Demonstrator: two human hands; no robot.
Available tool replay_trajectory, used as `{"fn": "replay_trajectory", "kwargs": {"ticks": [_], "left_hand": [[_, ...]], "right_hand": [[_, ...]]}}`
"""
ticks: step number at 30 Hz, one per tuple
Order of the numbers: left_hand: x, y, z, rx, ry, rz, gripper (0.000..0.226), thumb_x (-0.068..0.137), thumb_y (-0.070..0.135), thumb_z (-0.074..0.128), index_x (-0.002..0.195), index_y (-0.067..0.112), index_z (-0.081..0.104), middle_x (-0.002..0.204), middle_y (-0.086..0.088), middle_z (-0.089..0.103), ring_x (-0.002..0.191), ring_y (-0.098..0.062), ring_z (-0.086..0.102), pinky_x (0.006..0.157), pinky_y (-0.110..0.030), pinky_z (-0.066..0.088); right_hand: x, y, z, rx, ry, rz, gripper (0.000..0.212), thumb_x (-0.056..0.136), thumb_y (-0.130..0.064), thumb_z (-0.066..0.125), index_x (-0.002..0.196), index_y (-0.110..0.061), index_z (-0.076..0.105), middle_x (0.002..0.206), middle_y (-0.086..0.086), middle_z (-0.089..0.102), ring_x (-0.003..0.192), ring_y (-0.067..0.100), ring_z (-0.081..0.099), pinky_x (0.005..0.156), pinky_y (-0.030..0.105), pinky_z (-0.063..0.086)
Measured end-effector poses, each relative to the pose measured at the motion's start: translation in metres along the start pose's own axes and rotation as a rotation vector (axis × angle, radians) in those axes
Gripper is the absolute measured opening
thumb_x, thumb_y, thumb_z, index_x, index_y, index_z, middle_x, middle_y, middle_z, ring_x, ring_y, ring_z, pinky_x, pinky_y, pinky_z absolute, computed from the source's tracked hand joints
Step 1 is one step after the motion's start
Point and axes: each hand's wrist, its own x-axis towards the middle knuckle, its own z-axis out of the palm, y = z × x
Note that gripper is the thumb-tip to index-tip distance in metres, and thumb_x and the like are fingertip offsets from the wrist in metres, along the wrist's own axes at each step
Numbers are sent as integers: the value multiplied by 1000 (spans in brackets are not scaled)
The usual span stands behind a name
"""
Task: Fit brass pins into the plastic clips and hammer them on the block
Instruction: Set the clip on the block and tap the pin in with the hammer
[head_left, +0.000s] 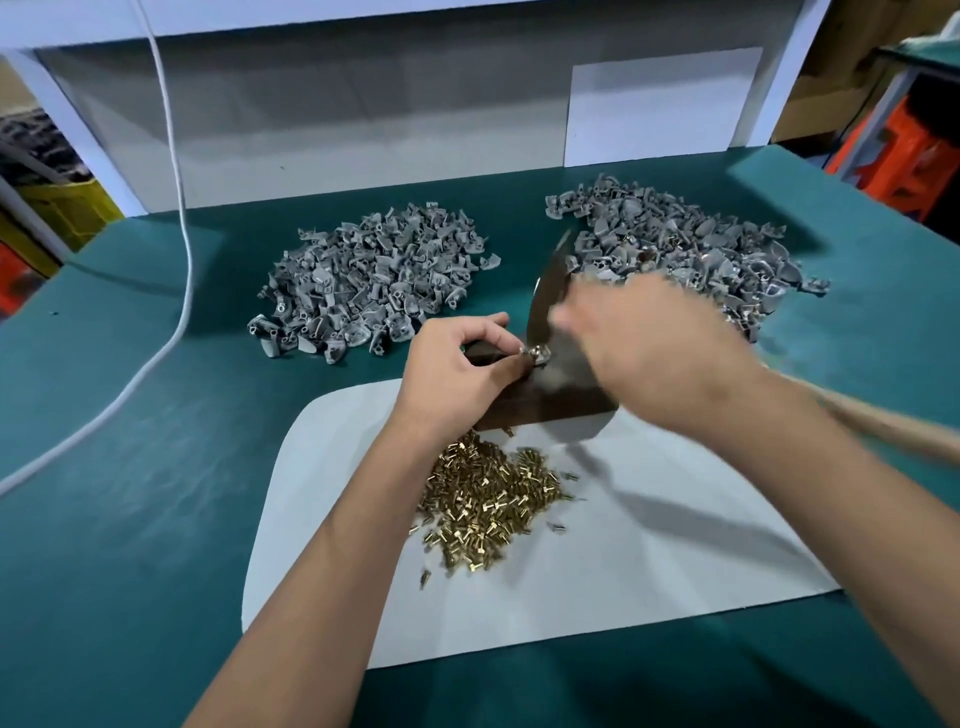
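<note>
My left hand (457, 364) pinches a small grey plastic clip (537, 355) and holds it on the dark block (550, 402). My right hand (654, 348) is blurred with motion just right of the clip and grips a hammer; its wooden handle (893, 423) streaks off to the right and its metal head (548, 291) smears upward above the clip. A heap of brass pins (488, 504) lies on the white sheet (675, 545) below my left wrist. The block's left part is hidden behind my left hand.
A pile of grey clips (374, 280) lies at the back left on the green table (130, 467), and a second pile (691, 244) at the back right. A white cable (182, 218) runs down the left side. A grey back panel (337, 114) closes off the rear.
</note>
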Motion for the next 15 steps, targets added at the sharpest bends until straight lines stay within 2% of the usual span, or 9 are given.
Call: {"fn": "replay_trajectory", "kwargs": {"ticks": [2,3,6,7,9,12,15], "left_hand": [[0,0,0,-8,-7,14,8,80,1,82,80,7,77,115,-6,74,119,-9,66,103,-32,52],[-1,1,1,-5,-4,23,7,80,0,82,81,5,77,113,-4,74,119,-10,66,102,-29,52],[-4,2,2,35,11,19,5,82,4,82,82,8,79,112,0,72,118,-3,65,92,-4,45],[-4,2,3,41,24,8,7,82,5,82,81,11,79,117,1,71,117,-1,64,89,0,41],[-5,2,4,34,41,-14,10,83,8,82,79,17,79,126,2,70,117,1,63,91,1,37],[-6,2,3,-7,36,-21,16,85,10,79,75,22,77,131,-1,69,119,-2,63,103,-14,38],[-8,2,3,-58,26,-35,23,88,9,76,72,25,76,132,0,69,120,-3,63,116,-36,37]], "right_hand": [[-1,-3,7,-20,-106,-8,25,108,-46,32,98,-27,45,68,-2,44,63,31,44,62,40,40],[1,-2,6,-17,-119,-11,26,107,-47,31,98,-28,47,70,-3,44,63,28,43,63,40,38],[2,11,2,2,-67,-22,26,106,-49,33,90,-31,43,70,-6,45,66,27,44,63,38,34],[0,18,2,31,-36,-22,27,105,-50,35,88,-31,43,68,-9,46,67,27,47,62,37,33],[-4,35,-2,120,3,-4,30,100,-53,42,83,-28,47,67,-12,52,66,20,52,59,36,34],[-10,69,-13,187,-72,21,26,92,-51,60,81,-28,57,70,-11,60,66,5,53,58,30,38],[-19,90,-18,172,-245,22,20,83,-41,78,75,-29,64,68,-15,63,66,1,56,53,14,36]]}}
